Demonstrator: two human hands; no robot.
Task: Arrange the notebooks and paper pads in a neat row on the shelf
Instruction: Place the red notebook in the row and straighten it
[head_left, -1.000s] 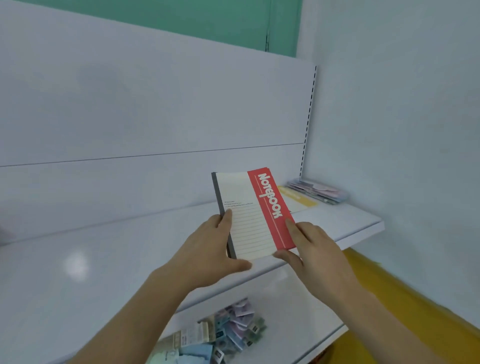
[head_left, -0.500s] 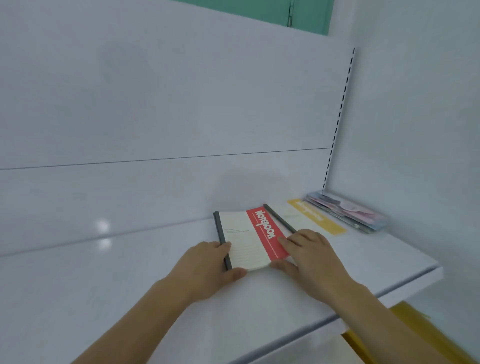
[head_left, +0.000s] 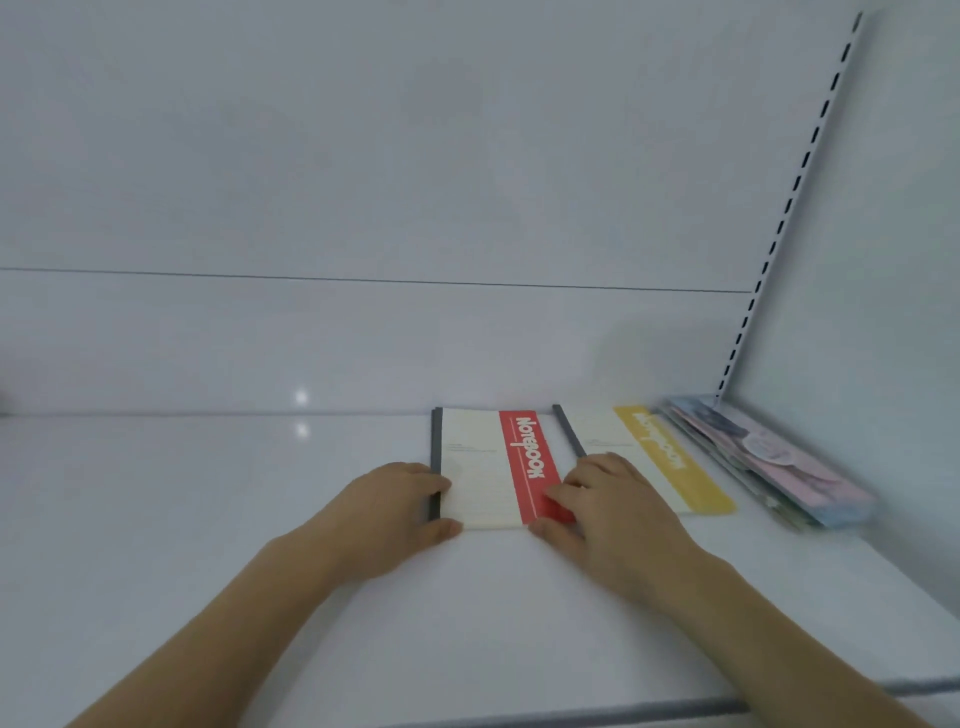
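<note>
both forearms reach in over the white shelf (head_left: 208, 519), where the left hand (head_left: 387, 512) and right hand (head_left: 610, 506) each grip a near corner of the red-striped notebook (head_left: 493, 462), fingers on the cover and thumbs at its near edge. it lies flat, just left of a yellow-striped notebook (head_left: 644, 452). farther right, by the side wall, sits a stack of pastel pads (head_left: 769, 462).

Count so far: two "Notebook" notebooks lying flat, one red-striped (head_left: 498, 465); one yellow-striped (head_left: 644, 457); one stack of pastel pads (head_left: 769, 462), can't count the sheets; two hands, left (head_left: 387, 512); right (head_left: 615, 506); one shelf (head_left: 208, 519).
</note>
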